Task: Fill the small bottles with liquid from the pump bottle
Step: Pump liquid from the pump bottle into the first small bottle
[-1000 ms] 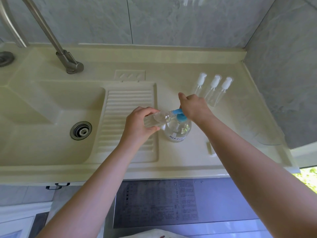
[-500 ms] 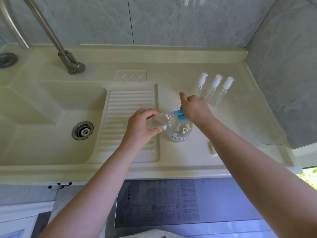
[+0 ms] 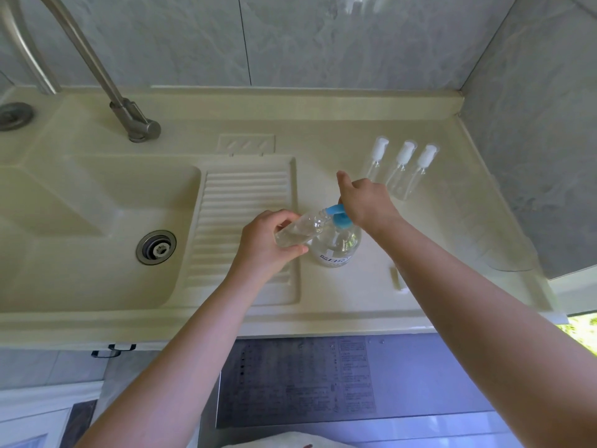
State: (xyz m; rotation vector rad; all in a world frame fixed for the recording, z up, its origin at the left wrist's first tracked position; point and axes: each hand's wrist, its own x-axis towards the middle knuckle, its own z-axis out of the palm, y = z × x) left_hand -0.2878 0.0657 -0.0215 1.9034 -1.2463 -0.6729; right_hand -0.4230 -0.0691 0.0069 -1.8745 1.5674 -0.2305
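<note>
Two hands: small bottle [image 3: 298,230], pump bottle [image 3: 336,245].

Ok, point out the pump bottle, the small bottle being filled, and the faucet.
pump bottle [image 3: 337,245], head view, on its clear round body.
small bottle [image 3: 298,229], head view, on its clear side.
faucet [image 3: 142,126], head view, on its metal base.

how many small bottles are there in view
4. One uncapped, tilted in the left hand at the pump spout: small bottle. Three capped ones stand in a row at the counter's back right.
</note>
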